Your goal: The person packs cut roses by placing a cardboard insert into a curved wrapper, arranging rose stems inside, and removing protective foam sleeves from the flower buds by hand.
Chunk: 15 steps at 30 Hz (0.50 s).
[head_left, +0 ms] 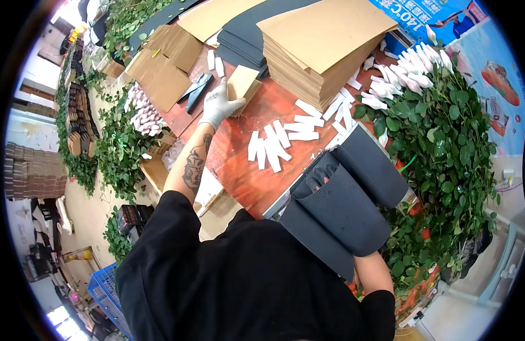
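Note:
My left hand point(217, 107), in a pale glove, has its thumb and fingers against the near left edges of a small cardboard stack point(244, 85). Dark-handled scissors point(199, 91) lie just left of it. My right forearm goes under a curved dark corrugated sheet point(345, 210). Dark, red-marked shapes like gloved fingertips point(321, 177) show inside the curve; the rest of my right hand is hidden, and its grip cannot be made out. Flat dark panels point(371, 165) lie on both sides of the curved sheet.
White strips point(271, 145) are scattered on the red tabletop point(231, 156). A tall cardboard stack point(325, 45) and dark sheets point(242, 42) stand at the back. Wrapped pale flowers point(407, 74) with leafy stems point(444, 142) fill the right side. A blue crate point(109, 298) is at lower left.

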Motion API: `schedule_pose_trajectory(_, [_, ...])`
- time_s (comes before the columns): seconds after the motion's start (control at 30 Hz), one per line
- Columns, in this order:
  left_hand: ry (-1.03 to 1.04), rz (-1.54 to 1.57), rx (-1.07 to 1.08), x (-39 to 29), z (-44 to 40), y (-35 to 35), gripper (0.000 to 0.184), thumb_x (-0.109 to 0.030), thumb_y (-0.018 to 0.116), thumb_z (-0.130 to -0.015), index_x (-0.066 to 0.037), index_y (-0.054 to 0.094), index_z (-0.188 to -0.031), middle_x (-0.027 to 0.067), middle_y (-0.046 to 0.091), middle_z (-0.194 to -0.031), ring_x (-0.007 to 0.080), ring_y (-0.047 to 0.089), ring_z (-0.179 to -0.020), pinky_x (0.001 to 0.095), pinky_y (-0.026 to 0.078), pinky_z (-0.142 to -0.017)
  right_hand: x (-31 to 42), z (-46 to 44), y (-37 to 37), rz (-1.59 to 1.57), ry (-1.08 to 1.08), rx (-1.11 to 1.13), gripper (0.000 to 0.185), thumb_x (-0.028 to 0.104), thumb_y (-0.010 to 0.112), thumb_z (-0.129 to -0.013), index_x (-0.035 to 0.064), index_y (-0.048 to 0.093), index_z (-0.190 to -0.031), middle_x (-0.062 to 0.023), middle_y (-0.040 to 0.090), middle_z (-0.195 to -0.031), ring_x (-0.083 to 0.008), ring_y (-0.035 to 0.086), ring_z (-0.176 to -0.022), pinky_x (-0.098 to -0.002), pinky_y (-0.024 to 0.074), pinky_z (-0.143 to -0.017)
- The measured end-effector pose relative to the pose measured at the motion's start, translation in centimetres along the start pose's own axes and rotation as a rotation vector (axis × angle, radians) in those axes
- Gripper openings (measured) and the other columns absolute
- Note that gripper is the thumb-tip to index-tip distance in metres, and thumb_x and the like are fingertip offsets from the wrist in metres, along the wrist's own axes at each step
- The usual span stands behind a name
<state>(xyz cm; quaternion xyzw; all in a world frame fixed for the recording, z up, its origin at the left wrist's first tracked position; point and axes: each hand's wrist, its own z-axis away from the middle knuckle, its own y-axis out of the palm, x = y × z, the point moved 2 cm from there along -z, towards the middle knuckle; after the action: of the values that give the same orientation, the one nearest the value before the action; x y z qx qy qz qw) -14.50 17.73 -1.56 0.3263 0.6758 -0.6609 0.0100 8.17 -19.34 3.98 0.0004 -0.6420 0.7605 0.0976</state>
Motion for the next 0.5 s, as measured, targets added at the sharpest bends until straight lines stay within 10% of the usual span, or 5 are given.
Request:
schedule_pose_trajectory(0.37, [0.147, 0.912, -0.167, -2.7, 2.7, -2.5, 0.069, -0.03, 0.068, -0.078, 0.003, 0.041, -0.132, 0.0175, 0.055, -0.123, 0.0251, 0.055, -0.112, 0.037, 0.042, -0.096, -0.4, 0.6, 0.4, -0.08, 0.055, -0.059, 0.038, 0.015, 0.051, -0.091, 0.0036, 0.042, -0.126, -0.012, 0.052, -0.122, -0.024, 0.051, -0.114, -0.0383, 0.0394, -0.097])
schedule_pose_trajectory(0.5, [-0.194, 1.958, 0.944, -13.9, 11.8, -2.3, 0.071, -0.043, 0.062, -0.082, -0.002, 0.039, -0.136, 0.0149, 0.054, -0.126, 0.0244, 0.056, -0.109, 0.0354, 0.046, -0.089, -1.1, 0.2, 0.6, -0.148, 0.086, -0.104, 0.037, 0.014, 0.052, -0.09, 0.0029, 0.044, -0.124, -0.0115, 0.054, -0.12, -0.023, 0.052, -0.113, -0.037, 0.0406, -0.096])
